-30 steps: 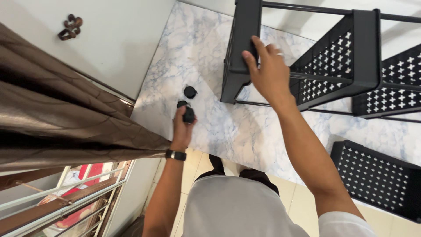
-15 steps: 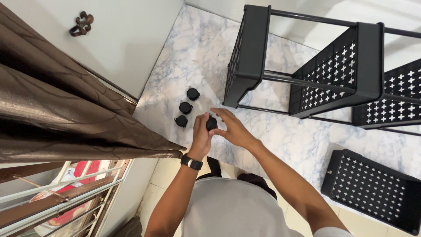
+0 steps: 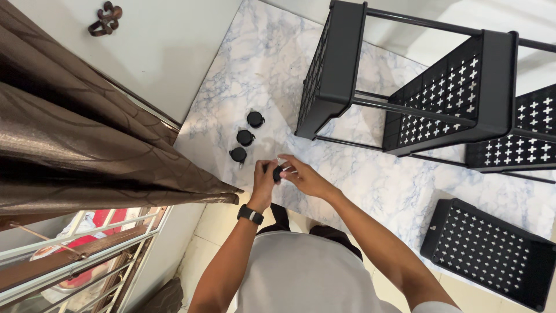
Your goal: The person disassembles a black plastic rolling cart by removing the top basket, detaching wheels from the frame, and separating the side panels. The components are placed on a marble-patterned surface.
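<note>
My left hand (image 3: pixel 264 182) and my right hand (image 3: pixel 302 175) meet over the near edge of the marble-patterned table (image 3: pixel 255 69), both gripping one small black caster wheel (image 3: pixel 278 173). A black watch is on my left wrist. Three more black caster wheels (image 3: pixel 245 137) lie in a row on the table just left of my hands. A black metal shelf rack (image 3: pixel 405 87) with cross-shaped cut-outs lies on its side beyond my hands.
A loose black perforated tray (image 3: pixel 492 252) lies at the table's right near corner. A brown curtain (image 3: pixel 87 150) hangs on the left, with a window grille (image 3: pixel 75 261) below it. A metal hook (image 3: pixel 105 17) is on the white wall.
My right hand left the rack's end and came down to the left hand. My left hand set one wheel down in the row and now shares another wheel with the right hand.
</note>
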